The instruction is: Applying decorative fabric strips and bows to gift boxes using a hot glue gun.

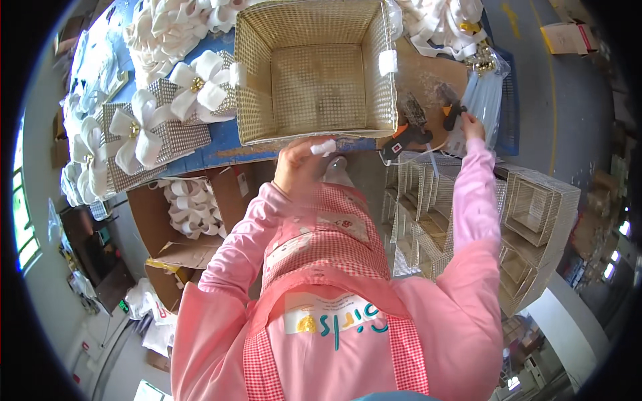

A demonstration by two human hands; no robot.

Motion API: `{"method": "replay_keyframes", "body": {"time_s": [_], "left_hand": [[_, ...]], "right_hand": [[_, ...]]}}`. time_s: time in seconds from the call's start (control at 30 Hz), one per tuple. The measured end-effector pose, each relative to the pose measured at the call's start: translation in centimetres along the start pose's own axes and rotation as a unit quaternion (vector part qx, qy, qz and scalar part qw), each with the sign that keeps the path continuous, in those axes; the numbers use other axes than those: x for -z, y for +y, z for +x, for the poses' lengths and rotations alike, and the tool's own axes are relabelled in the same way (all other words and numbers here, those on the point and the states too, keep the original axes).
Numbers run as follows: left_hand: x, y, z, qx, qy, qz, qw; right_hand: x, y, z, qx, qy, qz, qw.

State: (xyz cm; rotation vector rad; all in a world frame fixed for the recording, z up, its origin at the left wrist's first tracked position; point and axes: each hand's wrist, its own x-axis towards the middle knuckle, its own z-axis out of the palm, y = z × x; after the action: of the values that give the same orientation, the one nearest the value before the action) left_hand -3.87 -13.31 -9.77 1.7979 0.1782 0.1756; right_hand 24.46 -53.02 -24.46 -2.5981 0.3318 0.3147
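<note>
Nearest the body, the left hand (299,167) sits at the near edge of the table (221,150), its grip pinching a small white strip (324,148) just under the front wall of the woven basket (314,70). The basket stands open side up, its near rim touching the table edge and overhanging it slightly, so little bare room is left in front of it.

Out to the right, the right hand (470,125) reaches over a brown cardboard sheet (428,80) and rests against a black glue gun (453,113); whether that grip has closed around it cannot be told. A second glue gun with orange trim (404,137) lies just beside the basket's right corner, near the sheet's near edge.

Left of the basket, flat woven lids with white ribbon flowers (150,127) crowd the blue surface up to its edge. Below the table on the right, stacked wire-frame boxes (528,214) fill the floor space; on the left, an open carton of ribbon bows (190,207) sits under the edge.

Farther back, more white bows (441,23) lie piled beyond the basket.
</note>
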Motion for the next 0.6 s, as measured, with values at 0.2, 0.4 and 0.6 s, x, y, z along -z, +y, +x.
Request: {"method": "replay_keyframes", "body": {"time_s": [0.2,0.4,0.6], "left_hand": [[0.3,-1.4,-0.5,-0.037,0.021,0.011,0.999],[0.2,-1.8,-0.6,-0.062,0.024,0.012,0.998],[-0.1,-2.0,-0.8,-0.097,0.034,0.006,0.995]], "right_hand": [[5.6,-17.7,-25.7,0.285,-0.160,0.234,0.916],[1.8,-25.1,-30.9,0.608,0.008,0.050,0.792],[0.9,-25.2,-30.1,0.629,-0.004,-0.041,0.777]]}}
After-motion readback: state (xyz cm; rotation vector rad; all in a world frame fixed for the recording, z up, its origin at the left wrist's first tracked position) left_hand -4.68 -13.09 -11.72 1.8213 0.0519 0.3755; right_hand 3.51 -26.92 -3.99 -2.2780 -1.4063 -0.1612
